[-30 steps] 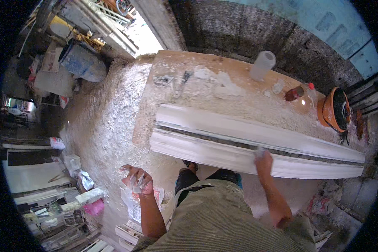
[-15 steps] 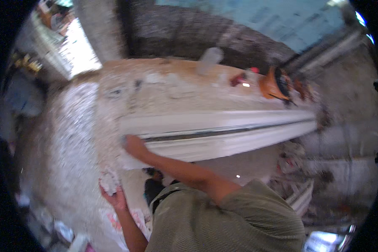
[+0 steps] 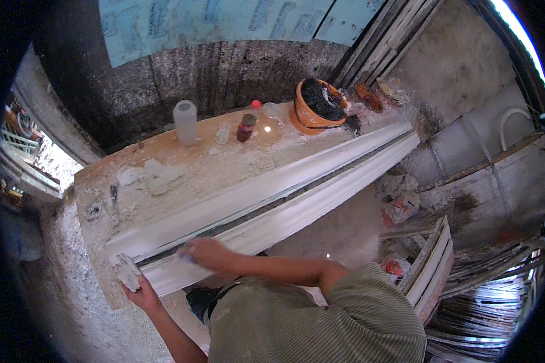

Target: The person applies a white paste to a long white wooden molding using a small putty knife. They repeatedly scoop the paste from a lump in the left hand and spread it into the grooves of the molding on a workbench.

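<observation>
Two long white mouldings, a far one point(image 3: 236, 198) and a near one point(image 3: 309, 212), lie side by side on the table with a dark gap between them. My left hand point(image 3: 142, 294) is closed on a rough, whitish slab point(image 3: 128, 272) at the mouldings' left end. Over the near moulding, towards that same end, is my right hand point(image 3: 209, 254). Its fingers are curled, and a small bluish bit shows at the fingertips; motion blur hides what it is.
On the dusty table point(image 3: 103, 181) are a translucent bottle point(image 3: 185, 124), a dark red jar point(image 3: 246, 128) and an orange bucket point(image 3: 309, 121) stuffed with black material. White lumps point(image 3: 157, 175) lie behind the mouldings. Stacked strips point(image 3: 484, 320) fill the lower right.
My left hand has brought the slab up from below to the mouldings' left end. My right hand has shifted from that end onto the near moulding. The view has turned.
</observation>
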Demonstrator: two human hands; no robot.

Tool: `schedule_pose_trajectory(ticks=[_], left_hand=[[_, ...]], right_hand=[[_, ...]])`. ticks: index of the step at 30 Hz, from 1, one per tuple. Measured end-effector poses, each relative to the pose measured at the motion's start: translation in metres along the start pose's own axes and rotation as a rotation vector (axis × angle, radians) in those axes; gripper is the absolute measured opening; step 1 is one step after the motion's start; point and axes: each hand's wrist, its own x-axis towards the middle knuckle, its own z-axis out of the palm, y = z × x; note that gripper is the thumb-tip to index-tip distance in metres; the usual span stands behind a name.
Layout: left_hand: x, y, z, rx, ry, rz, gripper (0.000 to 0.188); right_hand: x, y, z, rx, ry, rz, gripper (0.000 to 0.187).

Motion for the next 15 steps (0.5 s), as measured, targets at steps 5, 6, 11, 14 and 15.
schedule_pose_trajectory(ticks=[5, 6, 11, 14, 15], left_hand=[[-0.025, 0.049, 0.063, 0.090, 0.080, 0.115, 0.051], [-0.034, 0.058, 0.076, 0.090, 0.116, 0.120, 0.053], [-0.076, 0.084, 0.116, 0.133, 0.065, 0.098, 0.055], [-0.088, 0.085, 0.121, 0.086, 0.070, -0.049, 0.056], [-0.090, 0.086, 0.119, 0.054, 0.047, -0.009, 0.056]], right_hand=[[-0.131, 0.227, -0.143, -0.240, 0.441, 0.675, 0.047], [-0.158, 0.268, -0.179, -0.158, 0.538, 0.777, 0.049], [-0.236, 0.388, -0.298, -0.302, 0.788, 0.892, 0.034], [-0.234, 0.410, -0.306, -0.489, 0.762, 0.798, 0.032], [-0.230, 0.412, -0.302, -0.499, 0.749, 0.822, 0.032]])
